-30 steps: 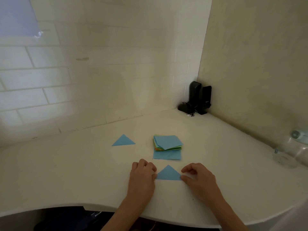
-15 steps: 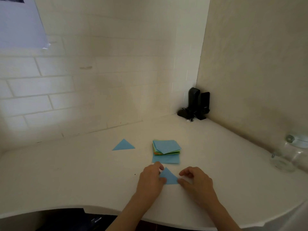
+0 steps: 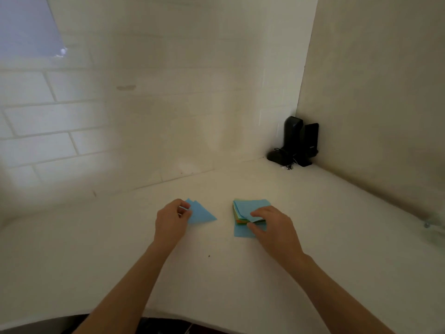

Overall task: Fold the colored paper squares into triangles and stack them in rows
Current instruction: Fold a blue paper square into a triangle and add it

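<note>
My left hand pinches a folded blue triangle by its left corner, over another blue triangle whose tip peeks out behind it on the white counter. To the right lies a stack of colored paper squares, blue on top with green and orange edges showing. My right hand rests on the stack's near right part, fingers curled at the top blue sheet. One blue square sticks out from under the stack toward me.
A black device with a cable stands in the far corner where the tiled wall meets the side wall. A clear glass jar sits at the right edge. The counter's curved front edge runs below my forearms.
My left hand carried the freshly folded triangle from the front of the counter to the left, onto the earlier triangle. My right hand moved up onto the paper stack.
</note>
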